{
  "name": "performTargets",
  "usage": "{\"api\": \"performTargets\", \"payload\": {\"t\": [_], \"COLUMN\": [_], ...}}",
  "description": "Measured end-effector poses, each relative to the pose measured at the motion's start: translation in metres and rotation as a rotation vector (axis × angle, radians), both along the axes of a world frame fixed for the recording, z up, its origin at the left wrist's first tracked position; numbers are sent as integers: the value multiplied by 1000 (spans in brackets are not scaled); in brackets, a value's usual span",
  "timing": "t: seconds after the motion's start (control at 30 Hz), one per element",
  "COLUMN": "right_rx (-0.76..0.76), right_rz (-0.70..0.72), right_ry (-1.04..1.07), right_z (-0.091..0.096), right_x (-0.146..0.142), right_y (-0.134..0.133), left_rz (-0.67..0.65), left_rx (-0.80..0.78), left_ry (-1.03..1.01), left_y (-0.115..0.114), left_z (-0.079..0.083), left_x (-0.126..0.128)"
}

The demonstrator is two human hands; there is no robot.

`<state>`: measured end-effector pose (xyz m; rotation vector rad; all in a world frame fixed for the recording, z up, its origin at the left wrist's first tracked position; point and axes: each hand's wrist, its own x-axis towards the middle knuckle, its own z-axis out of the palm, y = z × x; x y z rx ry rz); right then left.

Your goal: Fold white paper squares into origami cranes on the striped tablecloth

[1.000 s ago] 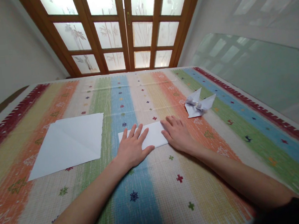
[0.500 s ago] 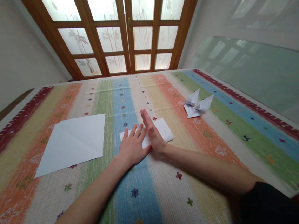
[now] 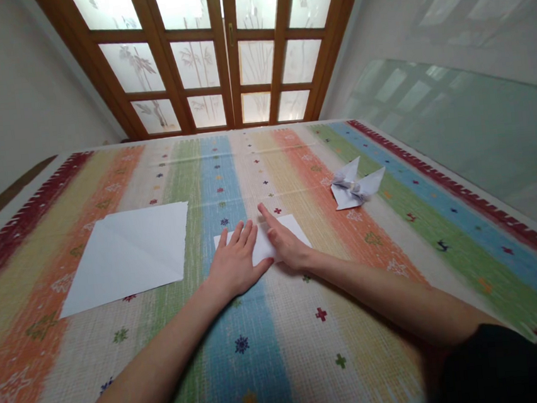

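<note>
A small folded white paper (image 3: 295, 230) lies on the striped tablecloth (image 3: 271, 328) in front of me. My left hand (image 3: 234, 263) rests flat on its left half, fingers together and spread slightly. My right hand (image 3: 284, 240) presses its edge and fingers down on the middle of the same paper, right beside the left hand. Neither hand grips anything; both lie flat on the sheet.
A larger white sheet (image 3: 128, 253) with a diagonal crease lies to the left. A folded white paper crane (image 3: 355, 187) stands at the right. Wooden glazed doors (image 3: 225, 47) rise behind the table's far edge; a glass panel leans at the right wall.
My right hand slid from the paper's right end to its middle, next to the left hand, and now lies lower and flatter there. The left hand stayed put.
</note>
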<state>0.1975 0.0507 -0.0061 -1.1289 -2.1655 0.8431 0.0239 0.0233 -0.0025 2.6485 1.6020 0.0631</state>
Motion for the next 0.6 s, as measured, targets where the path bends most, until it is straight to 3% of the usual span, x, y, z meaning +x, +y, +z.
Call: {"api": "performTargets", "payload": {"t": [0.33, 0.6], "right_rx": [260, 281], "right_rz": [77, 5], "right_ry": [-612, -715], "right_z": [-3, -3], "right_x": [22, 50], "right_y": [-8, -13], "left_rz": [41, 84], "left_rx": [-18, -48], "left_ry": [69, 168], "left_y": [-7, -17], "left_z": [1, 10], "left_x": [-31, -57]}}
